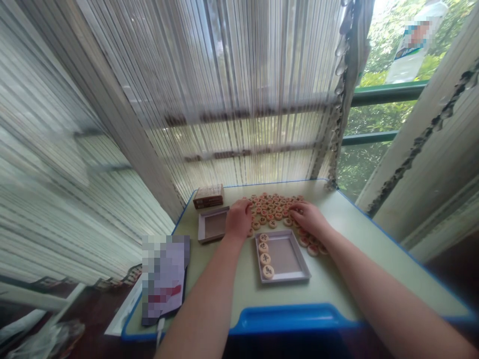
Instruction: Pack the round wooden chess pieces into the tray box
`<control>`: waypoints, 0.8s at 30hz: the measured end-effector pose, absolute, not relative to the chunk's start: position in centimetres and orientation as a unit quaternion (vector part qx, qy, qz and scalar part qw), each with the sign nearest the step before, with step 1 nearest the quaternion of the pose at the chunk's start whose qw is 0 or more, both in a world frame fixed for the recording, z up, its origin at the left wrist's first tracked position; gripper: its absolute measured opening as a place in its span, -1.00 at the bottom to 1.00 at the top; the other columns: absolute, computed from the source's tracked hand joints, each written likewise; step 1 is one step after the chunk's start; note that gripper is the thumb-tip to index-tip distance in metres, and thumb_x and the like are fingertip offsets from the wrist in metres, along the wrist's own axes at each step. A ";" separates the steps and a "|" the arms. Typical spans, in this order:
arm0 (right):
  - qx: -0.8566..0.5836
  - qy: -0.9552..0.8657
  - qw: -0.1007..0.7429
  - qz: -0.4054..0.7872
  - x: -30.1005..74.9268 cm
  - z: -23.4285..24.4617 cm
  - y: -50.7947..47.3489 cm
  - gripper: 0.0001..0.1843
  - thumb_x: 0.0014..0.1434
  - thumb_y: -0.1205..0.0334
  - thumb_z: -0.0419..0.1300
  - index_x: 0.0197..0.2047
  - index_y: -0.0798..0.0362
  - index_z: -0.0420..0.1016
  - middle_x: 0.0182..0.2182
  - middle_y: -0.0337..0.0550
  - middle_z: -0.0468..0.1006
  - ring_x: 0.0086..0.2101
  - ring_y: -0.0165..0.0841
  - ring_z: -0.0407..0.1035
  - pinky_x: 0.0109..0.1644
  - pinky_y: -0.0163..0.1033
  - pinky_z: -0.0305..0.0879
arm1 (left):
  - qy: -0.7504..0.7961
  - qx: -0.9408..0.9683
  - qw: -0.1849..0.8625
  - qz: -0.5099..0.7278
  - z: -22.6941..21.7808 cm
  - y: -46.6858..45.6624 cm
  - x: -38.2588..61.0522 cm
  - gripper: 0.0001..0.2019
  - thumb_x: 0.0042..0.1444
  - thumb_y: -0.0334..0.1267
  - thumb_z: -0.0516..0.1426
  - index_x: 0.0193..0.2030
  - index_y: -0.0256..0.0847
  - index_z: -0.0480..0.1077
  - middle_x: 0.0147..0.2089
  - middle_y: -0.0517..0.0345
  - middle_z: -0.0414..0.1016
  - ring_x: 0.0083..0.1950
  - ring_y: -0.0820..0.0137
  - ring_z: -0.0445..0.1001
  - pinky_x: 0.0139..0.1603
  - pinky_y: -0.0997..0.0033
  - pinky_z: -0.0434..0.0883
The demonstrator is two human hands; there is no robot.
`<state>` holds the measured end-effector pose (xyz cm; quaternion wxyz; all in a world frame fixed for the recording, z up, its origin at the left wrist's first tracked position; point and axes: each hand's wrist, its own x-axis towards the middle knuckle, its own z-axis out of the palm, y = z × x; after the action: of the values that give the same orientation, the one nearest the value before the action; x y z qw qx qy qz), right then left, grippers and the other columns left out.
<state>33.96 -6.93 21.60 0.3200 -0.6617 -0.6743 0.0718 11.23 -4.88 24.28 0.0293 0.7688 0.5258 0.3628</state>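
Round wooden Chinese chess pieces (pixel 276 203) with red and dark characters lie spread at the far middle of the table. At their left side is my left hand (pixel 239 218), its fingers curled; whatever they hold is hidden. My right hand (pixel 309 217) reaches in from the right, thumb and fingers closed around a piece at the pile's edge. Between my forearms sits a shallow open box tray (pixel 286 255), with several pieces (pixel 265 259) in a column along its left wall. More red-marked pieces (pixel 313 250) lie beside my right forearm, partly covered by it.
A second shallow tray (pixel 214 227) is partly behind my left hand. Behind it is a small brown box (pixel 208 196). A blurred-out phone or tablet (pixel 170 279) with a white cable (pixel 160 329) rests at the left. The table has a blue rim (pixel 292 319); string curtains (pixel 239 99) hang beyond.
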 end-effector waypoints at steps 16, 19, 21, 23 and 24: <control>-0.657 -0.674 0.328 0.076 34.1 22.0 -7.2 -0.77 0.09 0.22 0.09 -0.29 0.06 0.56 -0.28 -0.13 0.52 -0.24 -0.35 0.39 -0.11 -0.32 0.25 | 0.575 0.775 0.020 0.262 24.3 -4.9 11.0 -0.71 0.18 -0.14 -0.01 -0.31 -0.20 0.49 -0.28 0.04 0.55 -0.21 0.33 0.48 -0.12 0.39 0.35; -0.654 -0.679 0.329 0.057 34.0 22.1 -7.4 -0.78 0.09 0.23 0.09 -0.29 0.05 0.56 -0.23 -0.11 0.51 -0.19 -0.32 0.37 -0.05 -0.30 0.24 | 0.586 0.773 0.012 0.241 24.5 -5.1 11.1 -0.62 0.21 -0.08 -0.08 -0.37 -0.22 0.48 -0.32 0.01 0.54 -0.24 0.33 0.48 -0.15 0.38 0.34; -0.642 -0.687 0.338 0.036 33.8 22.3 -7.7 -0.78 0.09 0.24 0.10 -0.29 0.06 0.57 -0.22 -0.08 0.51 -0.17 -0.30 0.36 -0.02 -0.26 0.23 | 0.592 0.769 0.010 0.243 24.5 -5.0 11.1 -0.64 0.22 -0.13 -0.09 -0.31 -0.22 0.48 -0.26 -0.01 0.54 -0.20 0.32 0.48 -0.13 0.38 0.34; -0.620 -0.702 0.350 0.026 33.3 22.6 -8.0 -0.77 0.09 0.23 0.10 -0.27 0.05 0.57 -0.21 -0.08 0.51 -0.14 -0.28 0.35 0.00 -0.23 0.22 | 0.597 0.761 0.013 0.254 24.4 -4.8 11.0 -0.69 0.22 -0.23 -0.09 -0.23 -0.22 0.48 -0.19 -0.02 0.53 -0.14 0.31 0.47 -0.08 0.36 0.34; -0.609 -0.710 0.353 0.027 32.9 22.8 -8.1 -0.77 0.10 0.22 0.10 -0.27 0.04 0.57 -0.21 -0.08 0.51 -0.13 -0.27 0.35 0.01 -0.22 0.22 | 0.597 0.758 0.017 0.261 24.3 -4.6 11.0 -0.70 0.21 -0.29 -0.09 -0.19 -0.22 0.47 -0.15 -0.02 0.53 -0.11 0.31 0.47 -0.05 0.36 0.34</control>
<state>32.90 -8.08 22.85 0.3526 -0.6089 -0.7100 0.0270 10.98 -4.62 24.31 0.0165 0.7582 0.5973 0.2609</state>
